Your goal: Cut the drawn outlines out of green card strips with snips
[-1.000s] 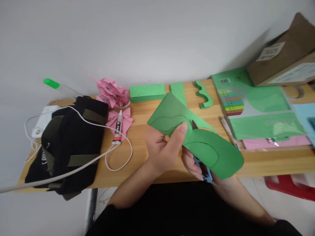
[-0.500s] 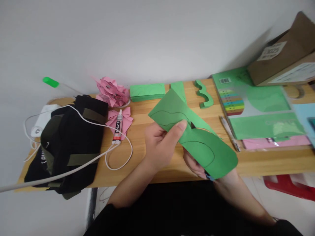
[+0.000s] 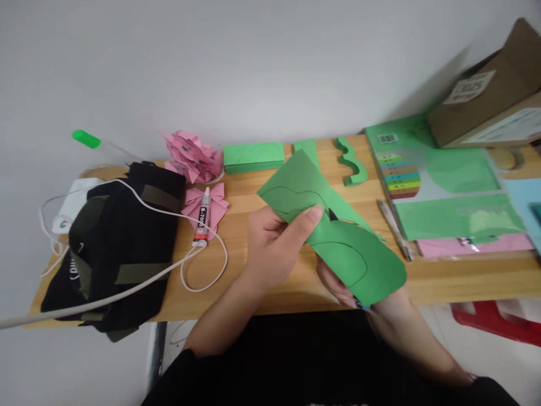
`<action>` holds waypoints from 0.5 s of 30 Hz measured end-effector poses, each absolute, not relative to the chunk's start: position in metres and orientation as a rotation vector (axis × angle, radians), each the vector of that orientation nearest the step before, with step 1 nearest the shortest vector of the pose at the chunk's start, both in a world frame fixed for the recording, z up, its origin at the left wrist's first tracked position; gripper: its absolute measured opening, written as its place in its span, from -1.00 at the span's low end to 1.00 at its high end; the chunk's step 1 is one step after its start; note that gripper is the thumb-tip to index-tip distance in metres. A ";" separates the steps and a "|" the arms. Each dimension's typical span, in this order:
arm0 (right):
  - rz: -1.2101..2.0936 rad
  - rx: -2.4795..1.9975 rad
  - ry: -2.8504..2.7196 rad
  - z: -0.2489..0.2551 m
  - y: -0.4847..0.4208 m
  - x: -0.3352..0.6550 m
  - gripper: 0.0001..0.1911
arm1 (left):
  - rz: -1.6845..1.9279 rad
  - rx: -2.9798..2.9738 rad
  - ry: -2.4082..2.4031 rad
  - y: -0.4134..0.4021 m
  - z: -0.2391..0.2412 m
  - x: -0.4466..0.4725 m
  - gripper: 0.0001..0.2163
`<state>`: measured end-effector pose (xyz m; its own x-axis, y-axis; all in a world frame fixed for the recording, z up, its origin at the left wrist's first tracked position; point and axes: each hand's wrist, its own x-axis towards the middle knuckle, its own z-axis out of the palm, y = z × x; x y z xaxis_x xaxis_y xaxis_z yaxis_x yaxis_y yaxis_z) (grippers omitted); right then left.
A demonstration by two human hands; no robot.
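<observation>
In the head view, you hold the green paper in front of you, above the bench. Your left hand pinches the paper at its near-left edge, thumb on top. Your right hand is mostly hidden under the paper, its fingers curled about the scissors; how wide the blades stand, you cannot tell. A dark blade tip pokes up through the paper, at the end of a cut that runs off to the right. Beyond the paper lie a green stack and a wavy green cut-out.

The step in hand looks like cutting along the pencilled curve. The next move likely calls for leading the blades leftward along that line, with your left thumb, just beside the tip, shifted clear first.
</observation>
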<state>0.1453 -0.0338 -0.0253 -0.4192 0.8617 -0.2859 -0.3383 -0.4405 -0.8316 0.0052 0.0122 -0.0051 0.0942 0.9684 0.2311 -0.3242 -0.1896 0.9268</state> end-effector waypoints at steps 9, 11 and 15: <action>1.986 -0.855 -0.825 -0.017 -0.029 0.141 -0.61 | 1.457 1.282 0.877 0.008 0.000 0.008 -0.67; 1.972 -0.895 -0.805 -0.013 -0.029 0.138 -0.64 | 1.474 1.303 0.909 0.008 -0.001 0.008 -0.66; 1.995 -0.930 -0.787 -0.010 -0.029 0.133 -0.63 | 1.508 1.313 0.983 0.006 -0.003 0.010 -0.64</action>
